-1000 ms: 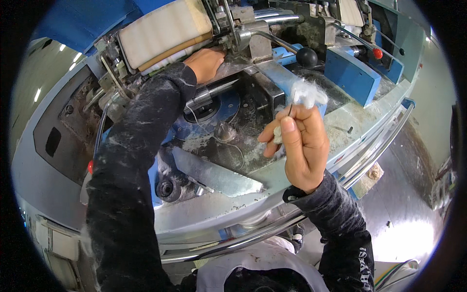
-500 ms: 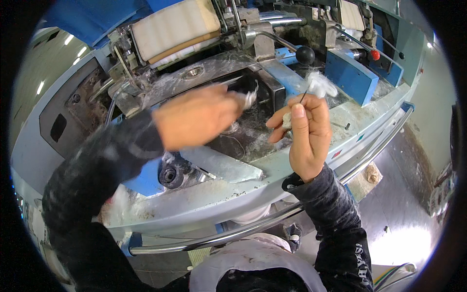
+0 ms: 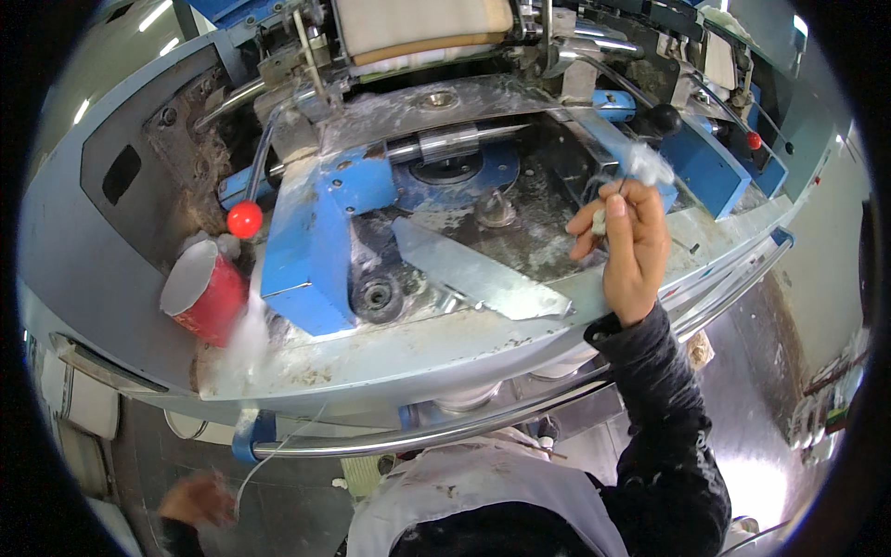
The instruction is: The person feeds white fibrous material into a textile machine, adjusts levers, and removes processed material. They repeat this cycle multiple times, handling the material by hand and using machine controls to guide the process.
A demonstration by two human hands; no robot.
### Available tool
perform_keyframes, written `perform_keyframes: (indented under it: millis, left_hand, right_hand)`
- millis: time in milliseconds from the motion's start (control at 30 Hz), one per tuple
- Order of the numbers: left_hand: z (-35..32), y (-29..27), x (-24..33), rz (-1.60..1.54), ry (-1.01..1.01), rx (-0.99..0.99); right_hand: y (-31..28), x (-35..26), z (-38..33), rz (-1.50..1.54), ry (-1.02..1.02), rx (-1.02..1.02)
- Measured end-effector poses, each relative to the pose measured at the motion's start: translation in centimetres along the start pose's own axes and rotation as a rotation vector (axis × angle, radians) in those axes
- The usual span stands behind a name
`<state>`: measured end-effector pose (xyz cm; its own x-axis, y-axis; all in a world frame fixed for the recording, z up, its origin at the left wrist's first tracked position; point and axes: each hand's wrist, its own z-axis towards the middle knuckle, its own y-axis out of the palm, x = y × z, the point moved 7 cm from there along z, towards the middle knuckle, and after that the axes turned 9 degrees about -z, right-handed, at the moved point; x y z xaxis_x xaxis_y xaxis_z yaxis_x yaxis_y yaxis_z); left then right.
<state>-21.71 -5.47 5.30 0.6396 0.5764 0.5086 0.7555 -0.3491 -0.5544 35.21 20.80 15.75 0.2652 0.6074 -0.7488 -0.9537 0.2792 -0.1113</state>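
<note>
Centrally, landmark plate: a silver angled plate (image 3: pixel 478 274) slants across the grimy machine bed, its right end reaching the pale front ledge (image 3: pixel 418 351).
Right hand: beyond the plate's right end, the right hand (image 3: pixel 636 246) is raised, thumb and fingers closed in a pinch on a thin dark pick (image 3: pixel 623 186).
Pick and fibre: the pick rises from the pinch, above and to the right of the plate; a white fibre tuft (image 3: pixel 647 164) sits about its upper end. A small off-white wad (image 3: pixel 599 223) lies against the fingers.
Left hand: well to the left of the plate and nearer the person, the left hand (image 3: pixel 197 501) is low and blurred; whether it grips anything cannot be told.
Thread: a fine white thread (image 3: pixel 243 486) runs near the left hand, on the person's side of the plate.
Blue block: just left of the plate stands a blue metal block (image 3: pixel 311 269).
Red cup: farther left of the plate, a red cup (image 3: pixel 223 297) tilts, its mouth toward the upper left; a red-knobbed lever (image 3: pixel 245 220) ends just above it.
Roller: beyond the plate lies a fluted steel roller (image 3: pixel 448 142).
Rail: on the plate's near side curves a chromed rail (image 3: pixel 445 438).
</note>
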Motion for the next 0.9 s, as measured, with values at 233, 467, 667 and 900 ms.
perform_keyframes:
  millis: [233,467,667,900]
  left_hand:
    - [1.3,-9.5,-38.6,0.793,-0.814,0.561]
    - [12.5,-16.6,-41.7,0.043,-0.460,0.409]
    - [10.9,-17.3,-19.9,0.885,-0.317,0.597]
    - [-6.7,-5.7,22.4,0.361,0.810,0.971]
  right_hand:
    - [2.0,0.5,0.9,-0.065,0.019,-0.066]
    - [3.5,-2.1,3.2,-0.477,0.053,-0.197]
    - [7.6,-2.1,8.8,-0.671,-0.381,-0.232]
    - [10.3,0.0,11.2,-0.515,-0.326,-0.330]
